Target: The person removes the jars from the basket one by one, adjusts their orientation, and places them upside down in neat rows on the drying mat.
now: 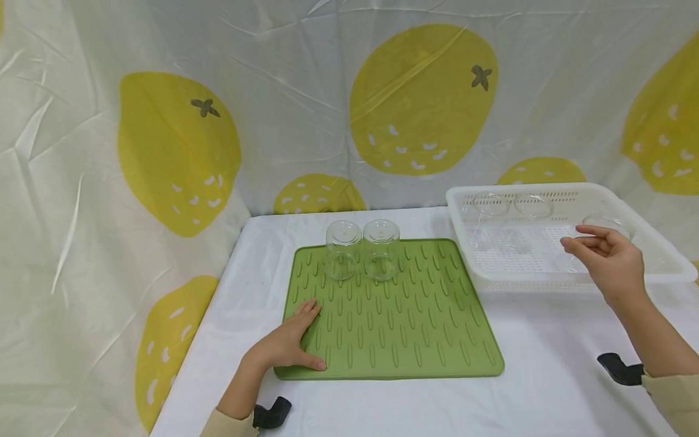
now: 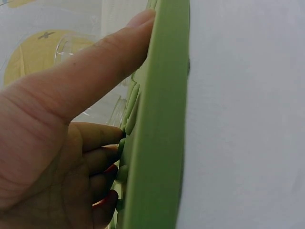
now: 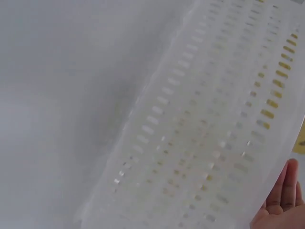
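A green drying mat [image 1: 393, 328] with raised oval ridges lies on the white-covered table. My left hand [image 1: 286, 340] rests on its near left corner, thumb and fingers spread. From the left wrist, the thumb [image 2: 109, 59] lies along the mat's edge and the fingertips touch the ridges. Two clear glasses stand upside down side by side at the mat's back, one left [image 1: 343, 249] and one right [image 1: 381, 249]. My right hand [image 1: 614, 261] is above the white plastic basket [image 1: 524, 277], fingers loosely bent, thumb and forefinger apart, with nothing seen between them.
Inside the basket stand clear glasses, two at the back left [image 1: 491, 206] and another [image 1: 606, 218] just behind my right hand. The basket's perforated wall [image 3: 200, 114] fills much of the right wrist view. A lemon-print curtain [image 1: 295, 121] hangs behind the table.
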{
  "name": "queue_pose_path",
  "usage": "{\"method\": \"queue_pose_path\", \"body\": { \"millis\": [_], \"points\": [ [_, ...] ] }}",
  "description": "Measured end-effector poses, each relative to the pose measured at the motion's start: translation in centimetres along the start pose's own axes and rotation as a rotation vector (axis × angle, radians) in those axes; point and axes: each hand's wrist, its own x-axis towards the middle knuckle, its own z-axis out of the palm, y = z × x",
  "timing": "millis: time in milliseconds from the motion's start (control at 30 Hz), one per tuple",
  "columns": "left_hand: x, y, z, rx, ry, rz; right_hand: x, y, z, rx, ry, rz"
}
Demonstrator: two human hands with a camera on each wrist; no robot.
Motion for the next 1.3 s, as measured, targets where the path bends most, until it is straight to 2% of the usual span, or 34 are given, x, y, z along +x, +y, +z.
{"method": "queue_pose_path", "body": {
  "millis": [267, 500, 667, 800, 967, 1200, 1300],
  "points": [
    [-0.1, 0.0, 0.0, -0.006, -0.001, -0.001, 1.0, 0.5, -2.3, -0.012, 0.077, 0.045],
    [-0.3, 0.0, -0.1, 0.004, 0.008, -0.004, 2.0, 1.2, -3.8, -0.058, 0.106, 0.13],
    [-0.3, 0.0, -0.1, -0.002, 0.005, -0.003, 2.6, 1.6, -4.3, -0.011, 0.136, 0.164],
    [-0.3, 0.0, -0.1, -0.003, 0.002, -0.004, 3.2, 1.9, -4.7, 0.061, 0.168, 0.152],
    [-0.2, 0.1, -0.1, 0.003, -0.003, -0.007, 3.7, 2.0, -5.0, 0.118, 0.251, 0.165],
    [0.0, 0.2, -0.1, 0.011, -0.003, -0.013, 4.4, 2.1, -5.0, -0.016, 0.377, 0.318],
    [0.0, 0.2, -0.1, 0.007, -0.003, -0.011, 4.8, 2.1, -5.3, 0.003, 0.404, 0.369]
  ]
}}
